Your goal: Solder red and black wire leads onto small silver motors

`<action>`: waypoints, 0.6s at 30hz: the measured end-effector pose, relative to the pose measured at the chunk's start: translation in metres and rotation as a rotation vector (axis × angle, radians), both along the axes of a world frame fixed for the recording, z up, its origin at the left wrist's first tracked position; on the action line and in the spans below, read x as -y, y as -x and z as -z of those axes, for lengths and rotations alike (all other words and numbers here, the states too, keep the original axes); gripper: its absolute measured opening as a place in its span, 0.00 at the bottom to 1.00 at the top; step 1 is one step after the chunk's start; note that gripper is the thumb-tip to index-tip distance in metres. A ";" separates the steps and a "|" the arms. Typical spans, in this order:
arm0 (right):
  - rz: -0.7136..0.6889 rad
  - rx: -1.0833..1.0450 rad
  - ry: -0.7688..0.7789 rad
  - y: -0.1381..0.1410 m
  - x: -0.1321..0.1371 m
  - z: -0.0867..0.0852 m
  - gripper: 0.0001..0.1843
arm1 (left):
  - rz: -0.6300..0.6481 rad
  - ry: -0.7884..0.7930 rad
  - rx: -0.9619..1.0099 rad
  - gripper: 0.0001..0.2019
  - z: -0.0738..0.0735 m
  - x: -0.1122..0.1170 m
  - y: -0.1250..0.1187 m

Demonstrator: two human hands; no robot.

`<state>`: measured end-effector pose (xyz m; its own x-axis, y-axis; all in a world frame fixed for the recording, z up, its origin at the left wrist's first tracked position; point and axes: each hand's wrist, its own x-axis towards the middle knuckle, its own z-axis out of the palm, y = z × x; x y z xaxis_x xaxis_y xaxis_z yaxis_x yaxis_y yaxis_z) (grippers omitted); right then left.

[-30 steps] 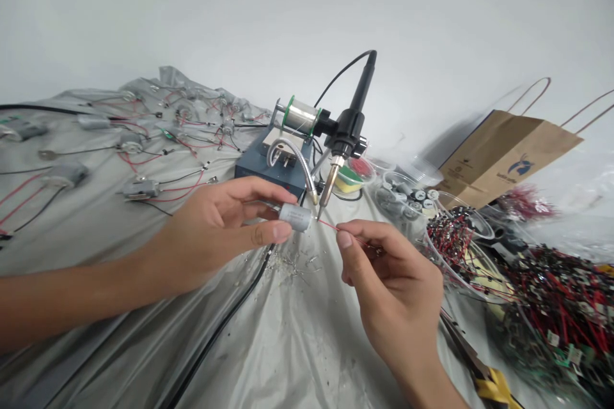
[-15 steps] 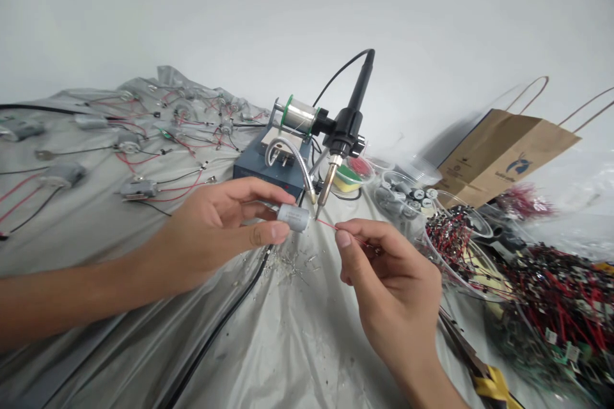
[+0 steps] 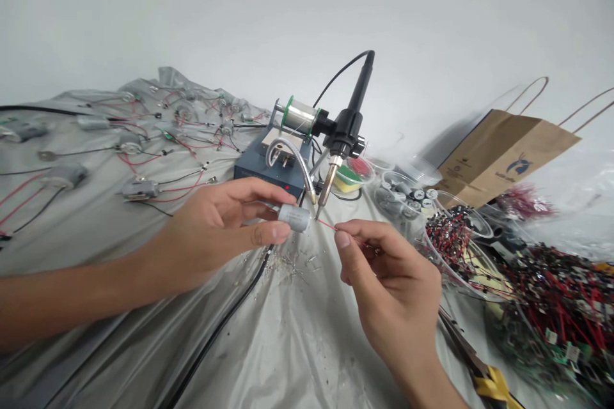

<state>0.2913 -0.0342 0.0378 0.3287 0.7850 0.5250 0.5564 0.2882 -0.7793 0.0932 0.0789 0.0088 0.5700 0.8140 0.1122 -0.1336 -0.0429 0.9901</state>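
Head camera: pinched a small silver cylindrical motor (image 3: pixel 294 217) between thumb and forefinger of the left hand (image 3: pixel 215 236), with the other fingers loosely curled behind and the hand half closed. Held it above the crumpled grey plastic sheet (image 3: pixel 297 345), just under the tip of a black-handled soldering iron (image 3: pixel 346 131) clamped tip-down.

Gripped a thin red wire (image 3: pixel 326 225) between thumb and forefinger of the right hand (image 3: pixel 388 287), with the remaining fingers folded toward the palm. Pointed its free end at the motor's right end, close beside the iron's tip. Could not tell whether wire and motor touched.

Saw a bendy metal hose (image 3: pixel 292 153) arching from a blue box-shaped station (image 3: pixel 261 169) toward that same spot, with a spool of solder wire (image 3: pixel 300 116) mounted above. Noted small wire offcuts (image 3: pixel 292 263) scattered on the sheet below the hands, and a black cable (image 3: pixel 225 326) running toward the near edge.

Further out:
- Left: finished motors with red and black leads (image 3: pixel 139 188), spread well apart.
- Right: clear plastic cups of motors (image 3: pixel 403 195), a heap of red and black wires (image 3: pixel 551 294) and a brown paper bag (image 3: pixel 503 153).
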 end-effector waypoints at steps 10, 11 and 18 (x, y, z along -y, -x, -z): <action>-0.001 0.011 -0.006 -0.001 0.001 0.001 0.03 | 0.005 0.004 0.009 0.17 -0.001 0.000 0.000; -0.004 0.011 -0.003 -0.001 0.001 0.001 0.03 | 0.003 0.005 0.003 0.17 -0.001 0.000 0.000; -0.014 0.018 -0.008 -0.001 0.000 0.002 0.02 | -0.003 0.003 -0.005 0.16 -0.002 0.001 -0.002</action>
